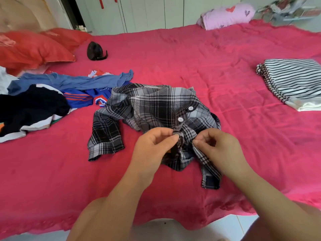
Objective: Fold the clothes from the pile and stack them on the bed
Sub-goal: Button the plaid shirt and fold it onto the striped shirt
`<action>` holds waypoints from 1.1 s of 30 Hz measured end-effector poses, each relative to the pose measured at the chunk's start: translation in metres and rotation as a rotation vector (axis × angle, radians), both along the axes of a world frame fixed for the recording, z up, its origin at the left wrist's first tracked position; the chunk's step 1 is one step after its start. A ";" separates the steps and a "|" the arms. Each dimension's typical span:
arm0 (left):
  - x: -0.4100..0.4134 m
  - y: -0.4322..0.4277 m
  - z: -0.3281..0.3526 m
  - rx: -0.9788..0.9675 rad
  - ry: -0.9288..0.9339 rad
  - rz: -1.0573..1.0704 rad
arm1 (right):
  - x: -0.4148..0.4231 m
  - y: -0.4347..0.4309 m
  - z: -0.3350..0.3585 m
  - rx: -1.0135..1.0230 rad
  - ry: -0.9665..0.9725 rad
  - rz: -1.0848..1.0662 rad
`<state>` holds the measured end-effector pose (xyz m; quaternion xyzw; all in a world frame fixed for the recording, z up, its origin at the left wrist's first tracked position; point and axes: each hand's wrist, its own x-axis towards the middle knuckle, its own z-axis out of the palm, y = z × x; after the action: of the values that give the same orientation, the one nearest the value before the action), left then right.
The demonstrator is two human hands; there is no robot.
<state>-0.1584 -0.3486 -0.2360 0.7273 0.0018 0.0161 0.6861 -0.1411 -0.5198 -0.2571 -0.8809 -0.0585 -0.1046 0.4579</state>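
Observation:
A small black, grey and white plaid shirt [152, 108] lies crumpled in the middle of the pink bed [225, 70], collar away from me, two white buttons showing on its front. My left hand [152, 143] pinches the left edge of the shirt's front opening below the buttons. My right hand [217, 145] pinches the right edge of the same opening. A pile of unfolded clothes [40, 98] lies at the left: blue, black-and-white, and blue-and-orange pieces. A folded black-and-white striped garment [293, 82] rests at the right.
Red pillows [31, 47] lie at the far left, a small black object [95, 51] beside them. A rolled lilac blanket with hearts [225, 16] sits at the far edge by white wardrobe doors. The near bed edge drops to a pale tiled floor [225, 226].

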 end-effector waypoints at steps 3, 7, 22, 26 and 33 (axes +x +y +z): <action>0.003 -0.004 -0.002 0.011 0.019 -0.006 | 0.002 0.004 0.002 0.161 0.072 0.066; 0.007 -0.004 -0.014 0.004 0.046 0.031 | -0.002 0.009 -0.002 0.226 0.092 0.153; -0.002 -0.008 -0.023 0.154 -0.041 0.077 | -0.011 0.014 -0.003 0.259 0.022 0.140; -0.001 -0.008 -0.025 0.170 -0.056 0.075 | -0.015 0.015 -0.001 0.151 -0.063 0.134; -0.005 -0.009 -0.026 0.302 -0.166 0.038 | -0.018 0.014 0.000 -0.042 -0.146 0.125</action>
<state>-0.1633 -0.3574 -0.2619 0.8181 -0.0433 0.0892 0.5665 -0.1587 -0.5053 -0.2576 -0.8750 -0.1491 -0.1386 0.4393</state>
